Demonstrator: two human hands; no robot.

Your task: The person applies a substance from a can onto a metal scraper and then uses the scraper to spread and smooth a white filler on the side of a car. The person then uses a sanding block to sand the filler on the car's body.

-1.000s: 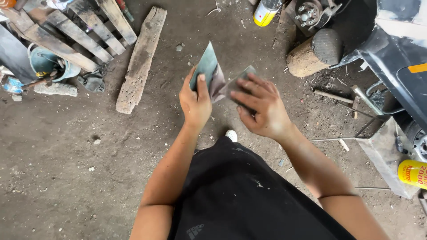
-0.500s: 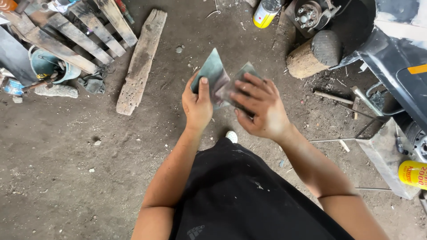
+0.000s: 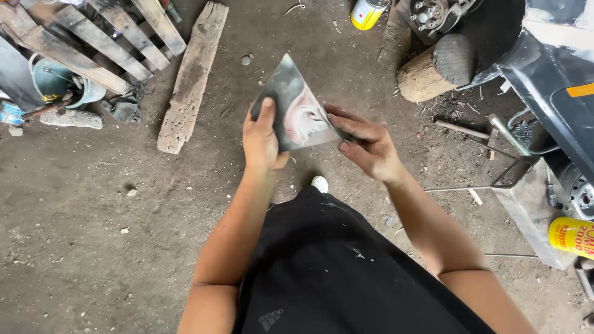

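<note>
Triangular plate (image 3: 296, 111), grey metal with a pinkish-white swirl of paste on its upper face: held flat in front of the body, above the dirt floor (image 3: 93, 247), point away from the person. Head view, the only one: left hand (image 3: 263, 139) closed on the plate's left edge, thumb on top, fingers underneath. Right hand (image 3: 365, 145) at the plate's right corner, fingers half curled, fingertips touching the edge; whether they pinch a small tool I cannot tell. Progress, judged: the paste is smeared in curls over the middle and right of the face, so mixing looks under way but uneven; the far tip and left strip are bare grey. Nothing has been spread anywhere else in view. Room: the plate is free on all sides, with open floor to the left and below. To the right, near, a log (image 3: 433, 71) with a small tyre on it, a dark vehicle panel (image 3: 557, 80) and thin metal rods (image 3: 489, 161). A plank (image 3: 192, 74) and pallet (image 3: 105, 37) lie well apart, upper left.
</note>
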